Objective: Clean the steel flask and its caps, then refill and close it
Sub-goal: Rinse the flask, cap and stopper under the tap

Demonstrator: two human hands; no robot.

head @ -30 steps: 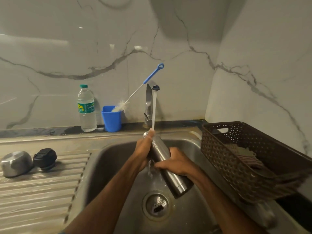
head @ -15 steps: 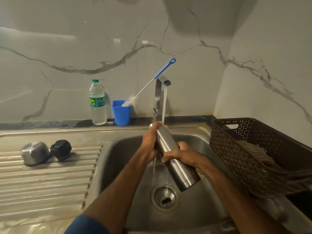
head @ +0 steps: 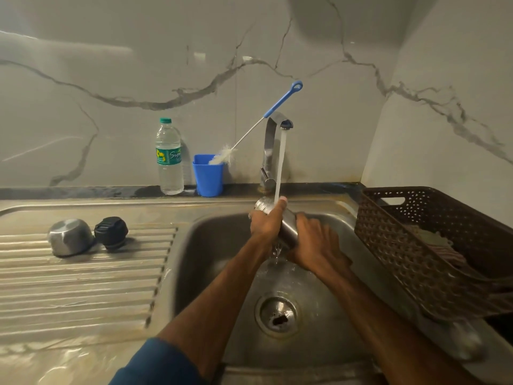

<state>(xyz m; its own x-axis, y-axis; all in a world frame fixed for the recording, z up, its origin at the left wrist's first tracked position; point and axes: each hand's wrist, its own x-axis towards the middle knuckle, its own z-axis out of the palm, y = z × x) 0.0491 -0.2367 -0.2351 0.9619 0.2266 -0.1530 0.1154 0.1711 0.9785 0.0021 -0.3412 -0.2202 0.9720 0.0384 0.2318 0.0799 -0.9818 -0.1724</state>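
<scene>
Left hand and right hand grip a flask under the running tap; steel cap and black cap lie leftward, basket rightward.

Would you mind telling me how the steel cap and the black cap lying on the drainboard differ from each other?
The steel cap is shiny bare metal with a smooth, rounded wall; the black cap is matte and dark, with a ridged edge. The steel cap looks larger than the black cap. Both lie side by side on the ribbed drainboard, left of the sink.
</scene>
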